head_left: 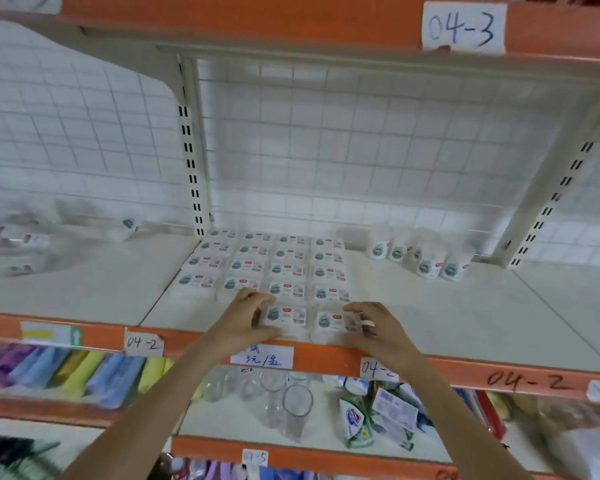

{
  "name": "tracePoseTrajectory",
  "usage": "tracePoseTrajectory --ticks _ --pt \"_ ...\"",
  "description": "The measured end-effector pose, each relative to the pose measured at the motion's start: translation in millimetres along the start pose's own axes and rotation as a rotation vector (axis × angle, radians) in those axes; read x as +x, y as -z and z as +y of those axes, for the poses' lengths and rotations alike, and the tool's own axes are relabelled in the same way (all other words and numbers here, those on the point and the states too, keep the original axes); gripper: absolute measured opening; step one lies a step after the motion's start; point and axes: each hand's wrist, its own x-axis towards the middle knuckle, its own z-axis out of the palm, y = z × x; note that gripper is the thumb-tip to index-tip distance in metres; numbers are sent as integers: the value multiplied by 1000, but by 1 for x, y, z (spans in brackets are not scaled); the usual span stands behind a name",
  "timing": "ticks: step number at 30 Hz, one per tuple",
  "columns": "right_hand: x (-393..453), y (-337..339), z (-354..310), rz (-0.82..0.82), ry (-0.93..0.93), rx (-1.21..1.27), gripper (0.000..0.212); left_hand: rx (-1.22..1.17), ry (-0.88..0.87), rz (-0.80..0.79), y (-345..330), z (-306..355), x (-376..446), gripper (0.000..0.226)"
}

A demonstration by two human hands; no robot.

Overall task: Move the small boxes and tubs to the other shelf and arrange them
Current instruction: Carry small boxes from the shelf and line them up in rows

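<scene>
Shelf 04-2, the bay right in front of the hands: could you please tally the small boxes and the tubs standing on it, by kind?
small boxes: 18
tubs: 5 (blurred, one partly hidden)
Total: 23

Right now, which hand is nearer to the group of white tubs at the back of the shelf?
Right. The right hand is in front of the tubs, slightly leftward; the left hand is farther left.

The white, orange-edged shelf [465, 306] mid-frame carries a grid of small boxes [267, 268]; white tubs [426, 259] cluster right.
</scene>
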Motion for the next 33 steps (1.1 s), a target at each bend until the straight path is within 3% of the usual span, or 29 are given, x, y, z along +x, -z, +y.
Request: tracePoseTrajectory --ticks 18,24,27,30,33 --pt "-2 -8 1 49 -39 -84 41 -101 -12 45 -1 -2 -3 61" --pt "-12 -16 -18 113 -119 -262 51 -96 9 4 4 -3 0 69" --pt "-25 -19 -30 234 -141 -393 54 -151 23 -50 11 1 -3 68" --pt "-49 -17 -43 301 -50 -574 48 -39 -12 34 20 5 -17 61" --pt "-79 -13 -56 322 27 -717 46 321 -158 192 29 10 -44 52"
